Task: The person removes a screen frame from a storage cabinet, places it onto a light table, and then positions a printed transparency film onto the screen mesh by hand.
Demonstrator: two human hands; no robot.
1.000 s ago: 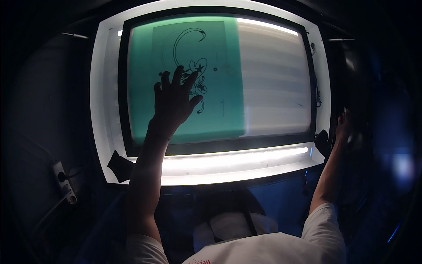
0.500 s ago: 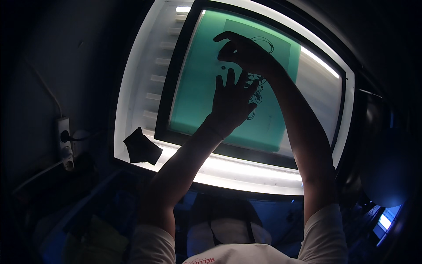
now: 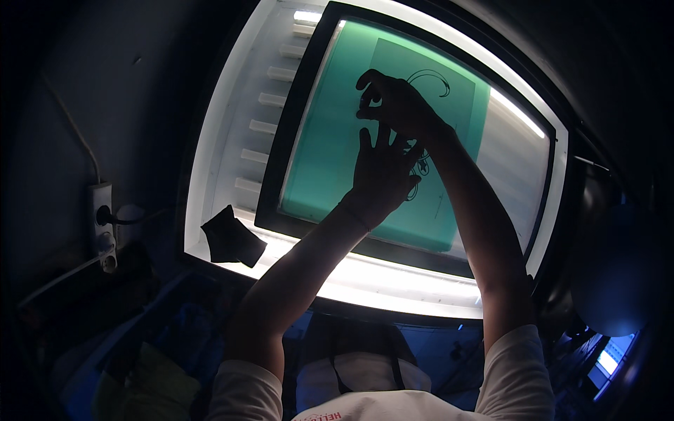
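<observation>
A dark-framed screen (image 3: 298,224) with a translucent green panel (image 3: 319,168) lies on a lit light table. On the panel rests a slightly darker rectangular sheet (image 3: 460,98) with black line drawing (image 3: 425,165), partly covered by my hands. My left hand (image 3: 382,168) is spread over the drawing, fingers apart, with nothing seen in it. Just beyond it, my right hand (image 3: 397,105) hovers over or touches the sheet, its fingers bent into a pinch. Both hands are dark against the light, so anything between the right fingertips cannot be made out.
A black piece of cloth or card (image 3: 233,237) lies at the light table's near left corner. White slats (image 3: 263,127) line its left side. A power strip (image 3: 102,224) with a plug hangs at the left. A lit screen (image 3: 614,356) glows at the lower right.
The fingers of my right hand have drawn closer together and the hand has come nearer to me. My left hand stays spread over the drawing. The view has shifted slightly.
</observation>
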